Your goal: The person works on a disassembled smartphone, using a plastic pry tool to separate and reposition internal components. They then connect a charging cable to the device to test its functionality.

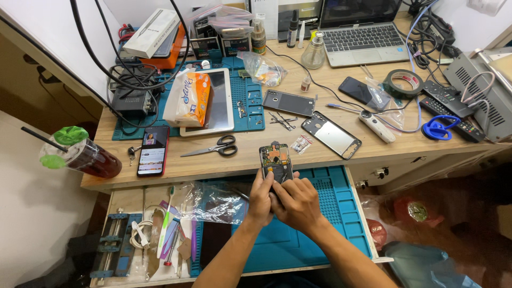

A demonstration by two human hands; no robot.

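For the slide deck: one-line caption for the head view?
Both hands hold an opened phone above a blue mat at a cluttered bench.

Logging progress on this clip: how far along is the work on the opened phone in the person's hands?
Done: the black opened phone has its back off, circuit board exposed; a dark back panel and an empty phone frame lie apart on the wooden desk. In hand: the left hand and right hand grip its lower end; any tool is hidden. Left: the phone is still open, unassembled.

Matt wood-grain desk (320,85), rubbery blue mat (341,202), glossy metal scissors (213,148)
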